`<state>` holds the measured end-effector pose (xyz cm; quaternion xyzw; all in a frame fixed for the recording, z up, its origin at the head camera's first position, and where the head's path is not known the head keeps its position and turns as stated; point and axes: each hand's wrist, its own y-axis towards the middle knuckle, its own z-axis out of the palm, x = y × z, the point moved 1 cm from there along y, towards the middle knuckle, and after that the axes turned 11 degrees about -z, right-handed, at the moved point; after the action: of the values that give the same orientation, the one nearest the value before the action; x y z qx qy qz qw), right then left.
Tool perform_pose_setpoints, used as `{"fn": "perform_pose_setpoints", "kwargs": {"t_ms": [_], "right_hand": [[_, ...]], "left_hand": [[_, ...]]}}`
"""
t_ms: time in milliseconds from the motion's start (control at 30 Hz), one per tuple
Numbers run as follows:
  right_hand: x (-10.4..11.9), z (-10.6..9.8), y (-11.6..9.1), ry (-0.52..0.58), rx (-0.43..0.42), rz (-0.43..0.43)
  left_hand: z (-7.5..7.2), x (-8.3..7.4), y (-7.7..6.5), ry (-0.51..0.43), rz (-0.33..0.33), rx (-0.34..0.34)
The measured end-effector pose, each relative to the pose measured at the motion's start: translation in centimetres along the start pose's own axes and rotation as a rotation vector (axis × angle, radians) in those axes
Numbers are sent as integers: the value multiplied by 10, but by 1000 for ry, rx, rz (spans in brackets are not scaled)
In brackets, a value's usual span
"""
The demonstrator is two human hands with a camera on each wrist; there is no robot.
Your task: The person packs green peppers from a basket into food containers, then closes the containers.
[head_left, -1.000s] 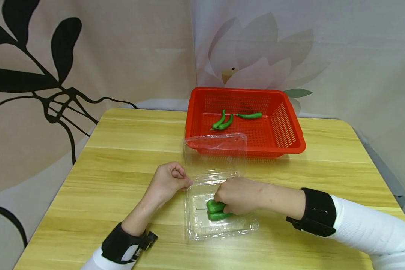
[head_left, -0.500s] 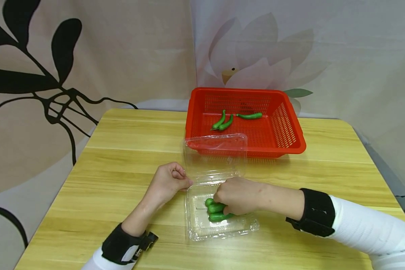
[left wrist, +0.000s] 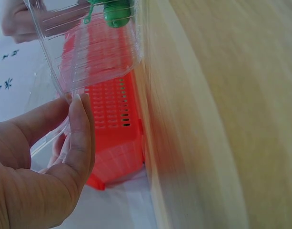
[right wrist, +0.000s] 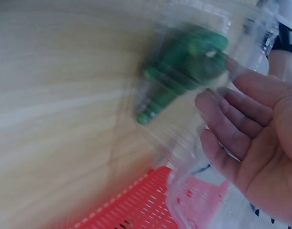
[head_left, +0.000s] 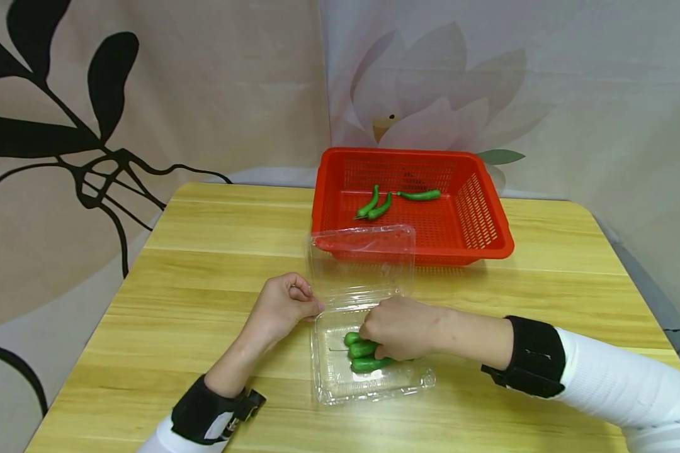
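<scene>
In the head view a clear plastic clamshell box point(head_left: 330, 387) lies on the table, its lid point(head_left: 356, 274) folded back. Several green chili peppers point(head_left: 369, 364) lie side by side in its base. My left hand point(head_left: 283, 308) pinches the box's left edge by the hinge between thumb and fingertips; the left wrist view shows the pinched rim. My right hand point(head_left: 402, 328) is over the right part of the base and hides the peppers' other ends. In the blurred right wrist view, the right thumb point(right wrist: 250, 82) touches a pepper's end, and the other fingers are loosely bent close by.
Behind the box stands a red plastic basket point(head_left: 456, 253) with 3 green peppers inside, one of them point(head_left: 420, 195) apart on the right. The box's lid overlaps the basket's front rim in the head view. A wooden table point(head_left: 204, 264) carries everything, with a printed cloth behind.
A second ago only two peppers showed beside my right fingers; now a third shows at the top of the row. My left hand has stayed on the edge, and the right hand has barely moved.
</scene>
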<state>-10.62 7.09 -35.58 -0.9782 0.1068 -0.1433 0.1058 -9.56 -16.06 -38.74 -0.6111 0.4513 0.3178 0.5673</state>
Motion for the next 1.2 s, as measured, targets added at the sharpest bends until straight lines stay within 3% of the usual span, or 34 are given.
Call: {"fn": "perform_pose_setpoints", "kwargs": {"t_ms": [233,633,900,1200], "right_hand": [[1,-21,-8,28,-75,-38],[-4,-101,-43,-123,-451,-164],[-40,-148,-54,-187,-541,-48],[-97,-180,-42,-209,-445,153]], "left_hand": [[0,1,-1,-30,-10,10],[0,2,-1,-13,-1,1],[0,1,0,-8,6,1],[1,0,4,-13,-10,-9]]}}
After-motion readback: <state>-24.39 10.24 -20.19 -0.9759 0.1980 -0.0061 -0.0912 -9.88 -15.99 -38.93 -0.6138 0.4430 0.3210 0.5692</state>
